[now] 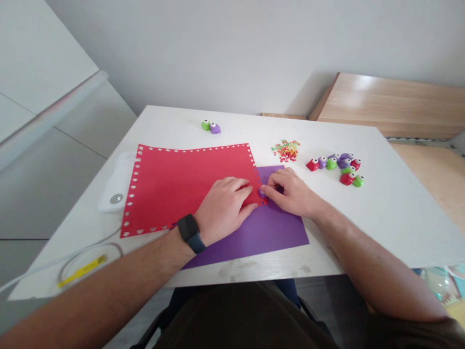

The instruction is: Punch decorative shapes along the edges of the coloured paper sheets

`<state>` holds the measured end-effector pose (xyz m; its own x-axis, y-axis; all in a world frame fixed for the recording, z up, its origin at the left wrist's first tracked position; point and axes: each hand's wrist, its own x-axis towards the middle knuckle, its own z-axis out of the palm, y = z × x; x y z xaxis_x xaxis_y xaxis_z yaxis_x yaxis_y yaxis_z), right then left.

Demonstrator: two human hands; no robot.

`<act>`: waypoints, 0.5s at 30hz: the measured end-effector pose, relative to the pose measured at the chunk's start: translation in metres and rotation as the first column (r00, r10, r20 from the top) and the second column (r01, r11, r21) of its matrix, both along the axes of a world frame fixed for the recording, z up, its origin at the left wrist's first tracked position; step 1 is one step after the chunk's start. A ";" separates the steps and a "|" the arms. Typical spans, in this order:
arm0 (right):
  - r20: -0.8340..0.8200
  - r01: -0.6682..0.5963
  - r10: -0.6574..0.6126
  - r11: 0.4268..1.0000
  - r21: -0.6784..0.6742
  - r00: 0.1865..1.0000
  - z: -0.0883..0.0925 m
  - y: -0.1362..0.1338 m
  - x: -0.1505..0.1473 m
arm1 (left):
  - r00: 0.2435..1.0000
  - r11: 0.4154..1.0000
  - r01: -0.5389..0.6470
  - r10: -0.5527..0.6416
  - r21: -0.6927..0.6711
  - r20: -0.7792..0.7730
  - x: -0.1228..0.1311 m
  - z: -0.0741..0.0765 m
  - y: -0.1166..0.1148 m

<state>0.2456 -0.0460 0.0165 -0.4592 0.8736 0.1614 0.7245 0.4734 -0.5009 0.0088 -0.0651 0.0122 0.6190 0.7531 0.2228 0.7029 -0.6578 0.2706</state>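
"From my feed, where's the right hand?"

"At 3 o'clock from the small purple punch. I see it grasping that punch, thumb on top and fingers curled; how they meet underneath is hidden from me."

"And the punch itself?"

"On the right-hand border of the red sheet, whose edges carry rows of little cut shapes. A purple sheet lies partly under the red one."

"The left hand?"

"About 8 o'clock from the punch, gripping nothing that I can make out: palm down, fingers spread, resting on the red sheet. I have a dark watch on that wrist."

"Anything farther off?"

"At 1 o'clock, a heap of coloured cut-outs. Between 2 and 3, I get a cluster of red, green and purple punches. Near 11, a green punch touching another purple one."
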 end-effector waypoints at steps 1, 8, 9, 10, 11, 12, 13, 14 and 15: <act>-0.001 -0.003 0.003 1.000 -0.002 1.000 0.000 0.000 0.000 | 1.000 1.000 0.003 -0.003 0.001 -0.002 0.000 0.000 0.000; 0.000 -0.021 0.021 1.000 -0.014 1.000 0.000 0.002 0.001 | 1.000 1.000 0.016 -0.016 0.018 -0.015 0.001 -0.001 -0.001; 0.003 -0.022 0.022 1.000 -0.015 1.000 0.000 0.002 0.001 | 1.000 1.000 0.017 -0.017 0.020 -0.016 0.001 -0.001 -0.001; 0.007 -0.023 0.023 1.000 -0.015 1.000 0.000 0.002 0.001 | 1.000 1.000 0.018 -0.018 0.020 -0.019 0.001 -0.002 -0.001; 0.010 -0.025 0.025 1.000 -0.015 1.000 0.001 0.002 0.001 | 1.000 1.000 0.019 -0.019 0.020 -0.021 0.001 -0.002 -0.001; 0.013 -0.026 0.027 1.000 -0.015 1.000 0.001 0.001 0.001 | 1.000 1.000 0.021 -0.020 0.020 -0.023 0.002 -0.002 -0.001; 0.015 -0.029 0.029 0.999 -0.016 0.999 0.001 0.001 0.001 | 0.999 1.000 0.022 -0.021 0.019 -0.026 0.002 -0.002 -0.001; 0.018 -0.028 0.029 0.999 -0.015 0.999 0.001 0.001 0.001 | 0.999 1.000 0.021 -0.020 0.019 -0.028 0.002 -0.003 -0.001; 0.020 -0.027 0.028 1.000 -0.014 0.999 0.002 0.000 0.001 | 0.999 1.000 0.018 -0.018 0.020 -0.030 0.002 -0.003 -0.001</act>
